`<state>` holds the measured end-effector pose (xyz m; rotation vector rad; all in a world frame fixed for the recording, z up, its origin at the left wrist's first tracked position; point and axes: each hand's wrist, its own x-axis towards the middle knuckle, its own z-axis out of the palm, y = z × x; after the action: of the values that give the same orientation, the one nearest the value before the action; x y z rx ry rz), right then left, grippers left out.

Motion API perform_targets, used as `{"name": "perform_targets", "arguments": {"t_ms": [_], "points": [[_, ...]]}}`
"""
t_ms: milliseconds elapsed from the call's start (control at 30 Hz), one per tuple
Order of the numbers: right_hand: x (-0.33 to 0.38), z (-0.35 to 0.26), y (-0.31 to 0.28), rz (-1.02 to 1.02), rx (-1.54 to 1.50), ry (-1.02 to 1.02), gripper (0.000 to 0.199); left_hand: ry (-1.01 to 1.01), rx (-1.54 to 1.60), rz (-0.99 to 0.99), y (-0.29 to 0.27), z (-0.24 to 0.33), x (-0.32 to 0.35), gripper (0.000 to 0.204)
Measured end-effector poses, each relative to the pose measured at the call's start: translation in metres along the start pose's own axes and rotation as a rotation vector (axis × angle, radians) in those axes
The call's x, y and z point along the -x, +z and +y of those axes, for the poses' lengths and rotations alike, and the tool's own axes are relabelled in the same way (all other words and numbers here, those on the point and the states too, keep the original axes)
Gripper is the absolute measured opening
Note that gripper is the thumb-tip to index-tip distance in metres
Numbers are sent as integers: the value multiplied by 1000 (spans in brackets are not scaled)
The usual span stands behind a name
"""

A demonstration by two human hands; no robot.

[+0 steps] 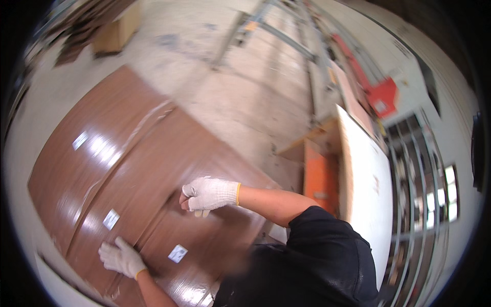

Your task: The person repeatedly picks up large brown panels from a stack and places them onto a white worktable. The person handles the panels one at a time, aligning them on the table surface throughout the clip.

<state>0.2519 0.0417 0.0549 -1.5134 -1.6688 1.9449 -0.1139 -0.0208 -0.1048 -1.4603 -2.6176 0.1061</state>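
From the head view: got a white board [371, 179] and an orange panel [319, 179] crowding the right. Seeing glossy wood-grain brown panels [123, 148] at centre-left. Resting left hand [121, 258] flat there, fingers apart; curling right hand [210, 194] (can't tell if clamped on anything). Got floor [245, 97] past the far edge, then a metal frame [286, 40].

three stickers [111, 219] on big boards [148, 179] | frame [287, 41] behind them (way back) | tall sheet [369, 204] to their right
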Motion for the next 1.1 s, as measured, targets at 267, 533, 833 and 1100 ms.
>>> {"name": "perform_targets", "arguments": {"t_ms": [267,533,833,1100], "points": [[281,158,-89,1028,-48,418,31,-3,-56,136,39,-13,-1,59],[503,349,-121,1940,-497,389,20,48,509,76,-81,89,85,42],[510,419,-151,1708,-516,-275,9,1426,1262,-870,-252,504,381,27],[510,426,-142,1532,-896,-537,6,1142,1112,-2494,-331,834,647,24]]}}
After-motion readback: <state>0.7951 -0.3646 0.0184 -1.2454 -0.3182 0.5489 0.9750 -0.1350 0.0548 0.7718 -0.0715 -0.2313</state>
